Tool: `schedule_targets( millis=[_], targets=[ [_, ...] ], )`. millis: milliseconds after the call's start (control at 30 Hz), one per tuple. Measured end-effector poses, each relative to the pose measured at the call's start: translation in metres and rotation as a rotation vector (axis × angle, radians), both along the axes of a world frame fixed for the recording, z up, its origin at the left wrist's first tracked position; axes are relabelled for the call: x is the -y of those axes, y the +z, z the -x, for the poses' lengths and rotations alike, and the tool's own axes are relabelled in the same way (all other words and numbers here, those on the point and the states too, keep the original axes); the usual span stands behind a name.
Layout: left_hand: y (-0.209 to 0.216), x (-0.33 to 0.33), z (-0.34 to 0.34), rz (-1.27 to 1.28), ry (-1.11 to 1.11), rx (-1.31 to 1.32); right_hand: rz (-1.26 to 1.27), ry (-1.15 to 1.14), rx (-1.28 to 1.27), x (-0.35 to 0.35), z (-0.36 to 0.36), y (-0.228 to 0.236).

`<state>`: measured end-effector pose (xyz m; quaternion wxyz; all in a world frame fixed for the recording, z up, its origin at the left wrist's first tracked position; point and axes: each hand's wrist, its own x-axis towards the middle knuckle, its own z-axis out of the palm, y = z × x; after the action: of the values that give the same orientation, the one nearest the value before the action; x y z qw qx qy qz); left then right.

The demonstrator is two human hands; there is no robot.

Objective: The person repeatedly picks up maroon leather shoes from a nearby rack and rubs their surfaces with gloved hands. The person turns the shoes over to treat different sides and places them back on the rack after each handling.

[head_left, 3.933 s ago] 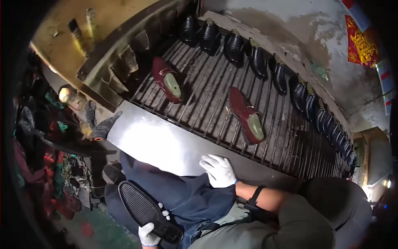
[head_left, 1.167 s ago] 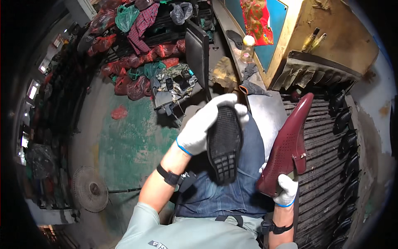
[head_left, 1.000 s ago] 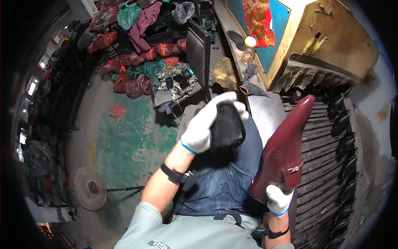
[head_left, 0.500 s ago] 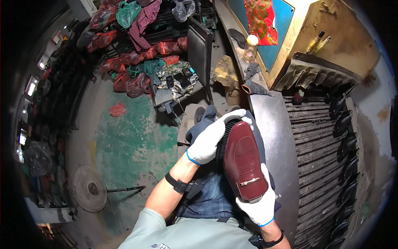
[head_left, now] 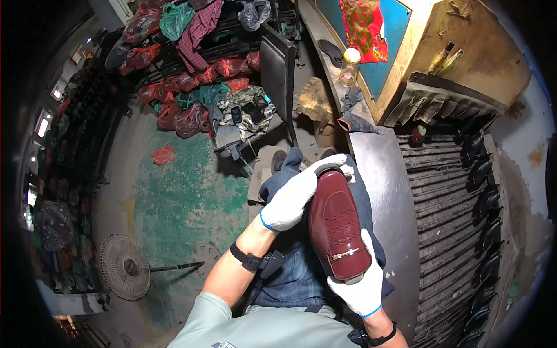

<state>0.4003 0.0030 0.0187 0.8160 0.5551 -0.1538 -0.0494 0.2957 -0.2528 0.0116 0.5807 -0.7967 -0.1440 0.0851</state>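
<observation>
A burgundy leather shoe upper (head_left: 338,223) with a metal bar across it lies above my lap, toe pointing away from me. My right hand (head_left: 361,289), in a white glove, grips its heel end from below and the right side. My gloved left hand (head_left: 293,197) is closed around the toe end, its fingers reaching over the front. At the toe a thin rim of a black sole (head_left: 328,167) shows between that hand and the upper; most of the sole is hidden beneath the upper.
To my right runs a metal bench top (head_left: 383,197), beside a slatted conveyor (head_left: 441,232) with several black shoe forms along it. A dark glove (head_left: 360,123) and a bottle (head_left: 350,66) sit further up. A fan (head_left: 125,267) stands at left; a black chair (head_left: 275,81) holds clothing.
The black sole, whose ribbed side showed left of the upper, has gone mostly beneath it. The upper has shifted slightly left and toward my left hand.
</observation>
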Motion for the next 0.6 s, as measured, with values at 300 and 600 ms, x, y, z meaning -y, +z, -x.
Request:
schedule_targets(
  millis=[300, 600],
  targets=[
    [-0.004, -0.002, 0.000, 0.134, -0.053, -0.074, -0.030, 0.006, -0.021, -0.002, -0.004, -0.006],
    [0.005, 0.003, 0.004, 0.002, 0.072, -0.173, -0.042, -0.018, -0.047, -0.008, -0.011, -0.007]
  ],
)
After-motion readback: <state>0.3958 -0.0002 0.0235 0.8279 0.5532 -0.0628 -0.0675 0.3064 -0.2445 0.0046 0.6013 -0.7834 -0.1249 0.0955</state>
